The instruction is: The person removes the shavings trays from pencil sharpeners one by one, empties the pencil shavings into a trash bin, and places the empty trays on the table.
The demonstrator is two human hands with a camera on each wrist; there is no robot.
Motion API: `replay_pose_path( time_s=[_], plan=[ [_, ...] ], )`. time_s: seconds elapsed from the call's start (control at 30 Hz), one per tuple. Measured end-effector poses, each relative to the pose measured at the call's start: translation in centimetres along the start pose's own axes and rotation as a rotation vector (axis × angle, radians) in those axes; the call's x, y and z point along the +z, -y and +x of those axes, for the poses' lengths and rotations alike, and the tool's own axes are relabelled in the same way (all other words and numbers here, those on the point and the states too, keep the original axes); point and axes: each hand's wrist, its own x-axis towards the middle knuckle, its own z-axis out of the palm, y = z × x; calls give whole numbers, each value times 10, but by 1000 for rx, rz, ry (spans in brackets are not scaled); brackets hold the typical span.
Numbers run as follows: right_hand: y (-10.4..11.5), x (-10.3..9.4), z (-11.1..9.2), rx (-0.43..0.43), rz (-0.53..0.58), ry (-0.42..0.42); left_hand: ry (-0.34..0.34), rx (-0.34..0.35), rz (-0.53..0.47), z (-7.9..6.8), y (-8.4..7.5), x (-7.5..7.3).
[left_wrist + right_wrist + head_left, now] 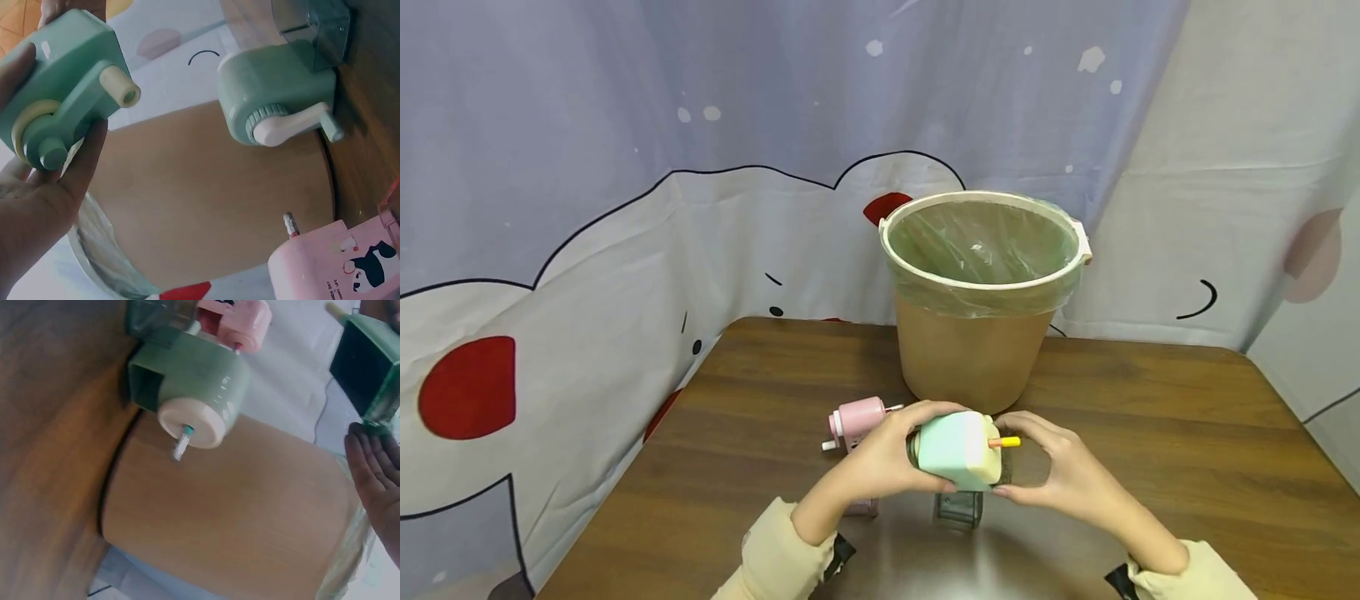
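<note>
My left hand [887, 454] grips a mint-green pencil sharpener [951, 446] above the table. A yellow-tipped pencil [1011, 442] sticks out of its cream front. On the other side, my right hand [1063, 467] pinches the sharpener's edge between thumb and fingers. The left wrist view shows its green crank with a cream knob [120, 87]; a dark underside [365, 365] faces the right wrist camera. Below, a second green pencil sharpener [275, 87] stands on the table, mostly hidden in the head view. Beside it is a pink pencil sharpener [861, 415] with a panda print.
A brown bucket [970, 358] with a pale rim and a clear plastic liner [977, 242] stands behind the hands. Brown wood covers the table [775, 383]. A printed curtain [625, 225] hangs along the back and sides.
</note>
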Motion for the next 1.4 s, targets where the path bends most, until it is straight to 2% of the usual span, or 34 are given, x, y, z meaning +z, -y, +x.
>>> replay_pose_path(
  time_s=[0.23, 0.4, 0.53, 0.77, 0.93, 1.0, 1.17, 1.4],
  plan=[
    [-5, 5, 0, -60, 10, -11, -54, 30, 141, -2, -4, 1],
    [-5, 4, -2, -80, 6, -32, -46, 32, 207, -4, -13, 0],
    [-4, 6, -6, -66, -11, -37, -47, 31, 232, -6, -18, -1],
    [-4, 8, -13, -29, 0, -23, -57, -11, 319, -11, -23, 5],
    [-4, 10, -13, -103, 24, -43, 9, 42, 319, -10, -21, -1],
    [-4, 12, -12, -124, 36, -55, 16, 46, 309, -10, -19, -3],
    [-7, 14, -12, -81, 46, -53, -28, 31, 327, -10, -18, -1],
    [-10, 15, -12, -74, 44, -30, 14, 54, 299, -9, -16, -6]
  ],
)
